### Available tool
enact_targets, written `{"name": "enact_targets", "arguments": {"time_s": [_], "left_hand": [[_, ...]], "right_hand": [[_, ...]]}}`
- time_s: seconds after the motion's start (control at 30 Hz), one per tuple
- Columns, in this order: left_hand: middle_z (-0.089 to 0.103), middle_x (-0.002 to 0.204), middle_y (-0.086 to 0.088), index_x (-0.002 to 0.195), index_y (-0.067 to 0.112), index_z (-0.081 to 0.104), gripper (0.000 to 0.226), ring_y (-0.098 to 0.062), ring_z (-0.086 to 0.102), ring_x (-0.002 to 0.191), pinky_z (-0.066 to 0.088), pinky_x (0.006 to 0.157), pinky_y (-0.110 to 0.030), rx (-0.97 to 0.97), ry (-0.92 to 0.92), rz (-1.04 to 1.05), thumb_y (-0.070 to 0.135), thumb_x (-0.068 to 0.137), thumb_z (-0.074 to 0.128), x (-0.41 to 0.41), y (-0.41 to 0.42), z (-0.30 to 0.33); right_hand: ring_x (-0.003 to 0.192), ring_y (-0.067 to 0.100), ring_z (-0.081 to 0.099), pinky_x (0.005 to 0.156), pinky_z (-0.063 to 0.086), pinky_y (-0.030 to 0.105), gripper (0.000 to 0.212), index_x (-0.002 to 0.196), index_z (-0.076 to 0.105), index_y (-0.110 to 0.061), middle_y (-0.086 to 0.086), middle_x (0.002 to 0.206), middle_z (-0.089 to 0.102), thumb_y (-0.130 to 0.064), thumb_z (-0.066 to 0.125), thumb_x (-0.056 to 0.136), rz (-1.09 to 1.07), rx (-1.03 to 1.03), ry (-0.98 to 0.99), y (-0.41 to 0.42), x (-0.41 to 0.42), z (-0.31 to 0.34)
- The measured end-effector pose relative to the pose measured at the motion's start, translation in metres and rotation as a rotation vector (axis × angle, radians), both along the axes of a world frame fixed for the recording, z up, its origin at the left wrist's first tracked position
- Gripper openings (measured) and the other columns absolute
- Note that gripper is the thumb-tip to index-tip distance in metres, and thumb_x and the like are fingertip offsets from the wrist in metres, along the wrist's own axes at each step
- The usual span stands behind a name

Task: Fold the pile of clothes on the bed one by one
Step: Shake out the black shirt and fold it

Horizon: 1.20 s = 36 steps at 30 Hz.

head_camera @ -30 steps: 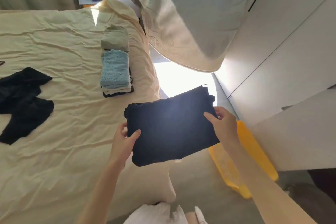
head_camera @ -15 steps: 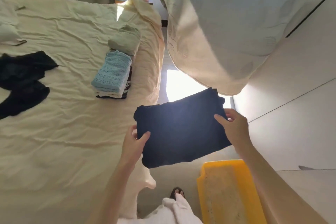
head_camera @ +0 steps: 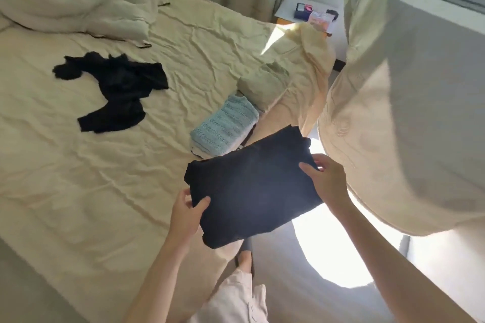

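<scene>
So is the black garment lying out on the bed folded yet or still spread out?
Not folded: the black garment lies crumpled and sprawled on the bed sheet, with uneven edges.

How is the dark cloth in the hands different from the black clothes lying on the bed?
The dark folded garment is a neat flat rectangle; the black clothes are crumpled and spread out. The folded garment is held up by the left hand and right hand; the black clothes lie untouched on the bed. Both are very dark fabric.
</scene>
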<state>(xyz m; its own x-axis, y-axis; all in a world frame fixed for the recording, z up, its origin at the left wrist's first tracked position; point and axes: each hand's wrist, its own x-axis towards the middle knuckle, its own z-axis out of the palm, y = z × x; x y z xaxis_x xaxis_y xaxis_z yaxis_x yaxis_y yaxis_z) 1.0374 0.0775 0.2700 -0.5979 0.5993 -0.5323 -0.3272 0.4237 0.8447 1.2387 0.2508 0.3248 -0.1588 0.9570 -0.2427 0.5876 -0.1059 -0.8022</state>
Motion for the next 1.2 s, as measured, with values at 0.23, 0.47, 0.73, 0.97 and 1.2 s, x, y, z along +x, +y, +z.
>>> {"name": "enact_targets", "arguments": {"time_s": [0.23, 0.47, 0.73, 0.97, 1.2], "left_hand": [[0.066, 0.095, -0.007, 0.111, 0.012, 0.048, 0.025, -0.017, 0.062, 0.081, 0.047, 0.062, -0.026, -0.026, -0.065, 0.158, 0.007, 0.089, 0.059, -0.014, 0.098, -0.007], [0.063, 0.096, 0.001, 0.113, 0.015, 0.048, 0.026, -0.013, 0.061, 0.085, 0.048, 0.063, -0.026, -0.105, -0.056, 0.355, 0.011, 0.09, 0.059, -0.038, 0.155, -0.022], [0.065, 0.095, 0.0, 0.113, 0.017, 0.05, 0.025, -0.019, 0.063, 0.089, 0.053, 0.076, -0.039, -0.248, -0.003, 0.603, 0.015, 0.09, 0.06, -0.075, 0.192, -0.068], [0.061, 0.103, -0.002, 0.116, 0.013, 0.053, 0.023, -0.026, 0.059, 0.101, 0.053, 0.08, -0.037, -0.447, -0.013, 0.618, 0.018, 0.093, 0.055, -0.065, 0.212, -0.111], [0.063, 0.109, -0.002, 0.119, 0.014, 0.056, 0.03, -0.018, 0.06, 0.095, 0.051, 0.083, -0.032, -0.371, 0.227, 0.766, 0.022, 0.091, 0.06, -0.075, 0.225, -0.1]], "right_hand": [[0.094, 0.021, 0.06, 0.09, 0.049, 0.039, 0.014, 0.1, 0.068, -0.015, 0.0, 0.097, 0.066, -0.018, 0.061, 0.088, 0.135, -0.05, -0.03, 0.132, -0.049, -0.008], [0.087, 0.018, 0.058, 0.081, 0.046, 0.033, 0.013, 0.097, 0.068, -0.013, 0.0, 0.091, 0.065, -0.017, 0.064, 0.085, 0.288, -0.122, -0.012, 0.224, -0.108, -0.048], [0.074, 0.011, 0.057, 0.065, 0.044, 0.026, 0.005, 0.085, 0.065, -0.017, -0.004, 0.079, 0.063, -0.021, 0.062, 0.087, 0.574, -0.168, -0.036, 0.292, -0.201, -0.116], [0.082, 0.017, 0.052, 0.065, 0.034, 0.026, 0.016, 0.104, 0.061, -0.007, -0.001, 0.087, 0.057, -0.014, 0.053, 0.092, 0.773, -0.179, -0.284, 0.31, -0.217, -0.174], [0.084, 0.01, 0.055, 0.075, 0.04, 0.026, 0.014, 0.102, 0.064, -0.015, -0.008, 0.088, 0.061, -0.019, 0.055, 0.092, 0.736, -0.088, -0.144, 0.31, -0.228, -0.165]]}}
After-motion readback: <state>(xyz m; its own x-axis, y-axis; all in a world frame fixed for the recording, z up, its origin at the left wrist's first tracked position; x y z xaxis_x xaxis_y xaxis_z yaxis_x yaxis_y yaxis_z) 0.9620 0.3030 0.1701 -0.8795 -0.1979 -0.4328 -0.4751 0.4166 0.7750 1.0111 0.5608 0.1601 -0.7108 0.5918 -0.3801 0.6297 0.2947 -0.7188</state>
